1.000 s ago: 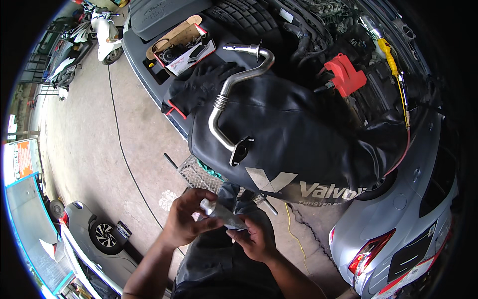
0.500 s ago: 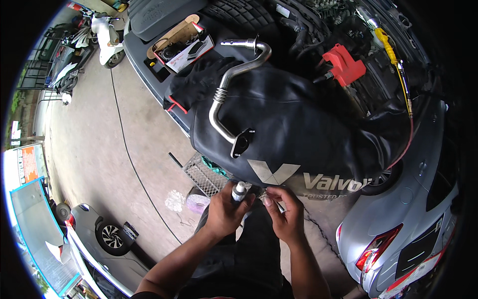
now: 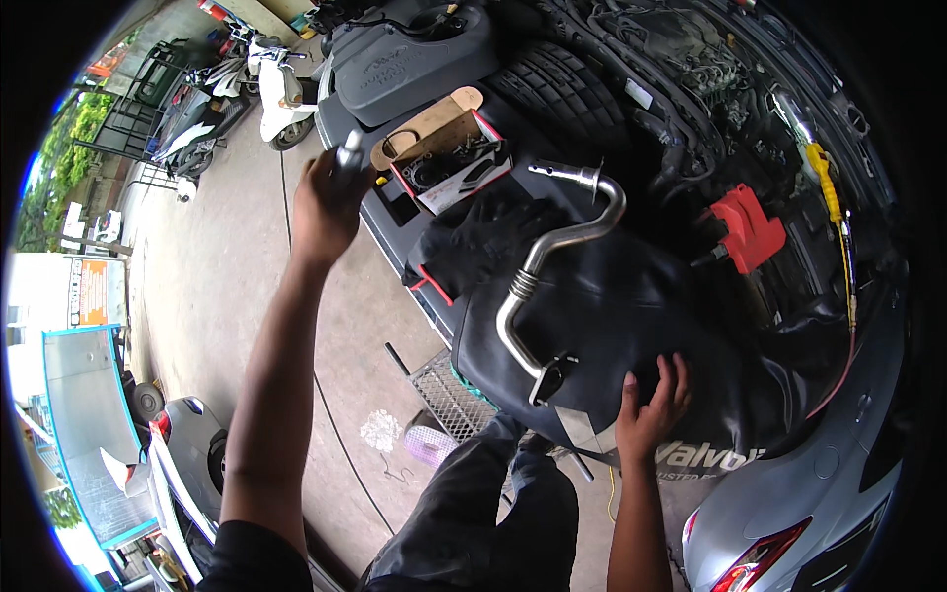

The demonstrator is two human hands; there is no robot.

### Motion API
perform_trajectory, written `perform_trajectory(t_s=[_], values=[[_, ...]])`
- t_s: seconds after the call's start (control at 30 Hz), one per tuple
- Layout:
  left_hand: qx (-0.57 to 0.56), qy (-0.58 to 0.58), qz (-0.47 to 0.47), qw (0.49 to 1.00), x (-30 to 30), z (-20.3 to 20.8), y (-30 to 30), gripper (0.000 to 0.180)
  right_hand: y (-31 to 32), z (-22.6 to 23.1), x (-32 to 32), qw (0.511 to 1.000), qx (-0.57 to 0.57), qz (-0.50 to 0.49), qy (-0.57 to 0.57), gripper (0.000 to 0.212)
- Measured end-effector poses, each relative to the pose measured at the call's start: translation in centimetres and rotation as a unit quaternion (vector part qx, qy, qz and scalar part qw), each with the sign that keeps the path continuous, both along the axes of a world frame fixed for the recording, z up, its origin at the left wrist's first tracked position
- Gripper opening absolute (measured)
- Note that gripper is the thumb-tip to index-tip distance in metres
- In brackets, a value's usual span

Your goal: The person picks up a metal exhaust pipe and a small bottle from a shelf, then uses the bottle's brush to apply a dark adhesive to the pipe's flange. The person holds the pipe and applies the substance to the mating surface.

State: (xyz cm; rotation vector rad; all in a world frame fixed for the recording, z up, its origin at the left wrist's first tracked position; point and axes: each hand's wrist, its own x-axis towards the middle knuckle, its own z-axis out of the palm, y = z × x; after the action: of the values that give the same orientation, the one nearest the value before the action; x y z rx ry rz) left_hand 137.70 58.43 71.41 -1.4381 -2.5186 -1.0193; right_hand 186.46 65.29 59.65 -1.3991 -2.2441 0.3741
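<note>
My left hand [image 3: 327, 209] is raised at the far left, beside the open cardboard box [image 3: 449, 192] of parts. Its fingers close round a small dark bottle or tube with a whitish tip [image 3: 349, 148], blurred by motion. My right hand [image 3: 649, 409] has its fingers apart and holds nothing; it is over or on the black fender cover [image 3: 631, 306], and contact is hard to judge. Between the hands lies a bent metal pipe [image 3: 523, 284] with a ribbed section and a flange at its near end. Black gloves with red trim [image 3: 483, 242] lie on the cover's left part.
An engine bay [image 3: 671, 118] stretches along the far side, with a red plastic piece [image 3: 747, 229] and a yellow-handled tool [image 3: 821, 183]. A mesh stand [image 3: 452, 395] is on the floor near my legs. A silver car [image 3: 789, 493] stands at right, a white scooter [image 3: 284, 94] far left.
My left hand has swung far left and away from me with the small bottle. My right hand has parted from it, moving right over the cover. The view has shifted too.
</note>
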Motion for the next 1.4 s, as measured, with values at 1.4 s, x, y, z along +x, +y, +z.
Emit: perform_trajectory(t_s=[1.4], values=[[0.148, -0.395, -0.112, 0.9, 29.4, -1.4, -11.3, 0.042, 1.0, -4.4, 0.0, 0.975, 0.199, 0.049, -0.084, 0.048]])
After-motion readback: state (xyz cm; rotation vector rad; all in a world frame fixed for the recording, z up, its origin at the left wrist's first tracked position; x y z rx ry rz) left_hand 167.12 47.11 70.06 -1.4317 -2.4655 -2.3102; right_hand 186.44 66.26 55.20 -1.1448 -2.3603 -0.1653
